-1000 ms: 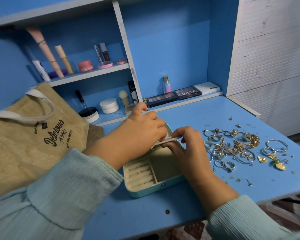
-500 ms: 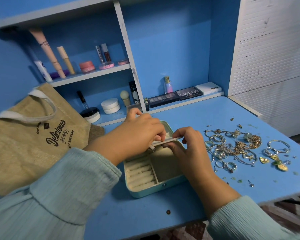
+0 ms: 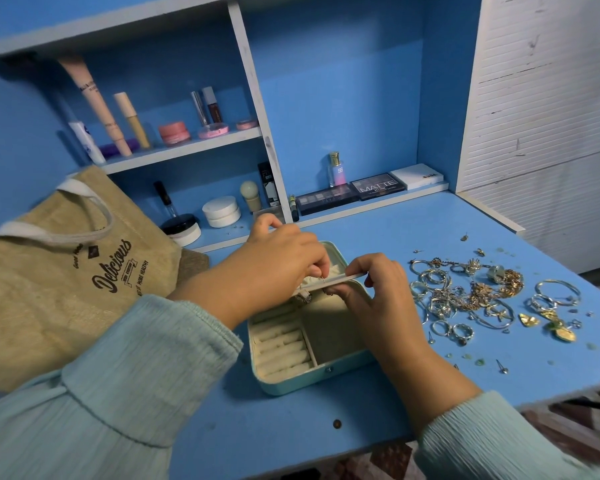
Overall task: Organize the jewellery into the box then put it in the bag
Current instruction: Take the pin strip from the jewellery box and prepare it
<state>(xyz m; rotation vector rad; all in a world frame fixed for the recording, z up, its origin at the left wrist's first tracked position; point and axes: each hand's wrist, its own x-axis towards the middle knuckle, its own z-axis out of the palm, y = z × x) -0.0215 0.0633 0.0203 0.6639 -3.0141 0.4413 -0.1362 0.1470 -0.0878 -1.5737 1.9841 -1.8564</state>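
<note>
Early stage: L hand point(image 3: 274, 268) pinches stud at flap point(image 3: 336, 280) R hand point(image 3: 371, 289) grips; box point(image 3: 309, 341) near-empty, pile point(image 3: 471, 292) & bag point(image 3: 66, 282) pending.

Box point(image 3: 312, 375) centre on desk point(image 3: 395, 230), bag point(image 3: 66, 289) to its left, jewellery pile point(image 3: 471, 296) right, shelves point(image 3: 187, 150) behind.

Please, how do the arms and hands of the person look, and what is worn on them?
Both arms wear long, loose sleeves of a pale blue-green crinkled fabric. The left sleeve has a gathered seam above a wide cuff; the right sleeve ends at the wrist. The left hand and the right hand are bare, with no gloves and no visible rings or bracelets.
</note>
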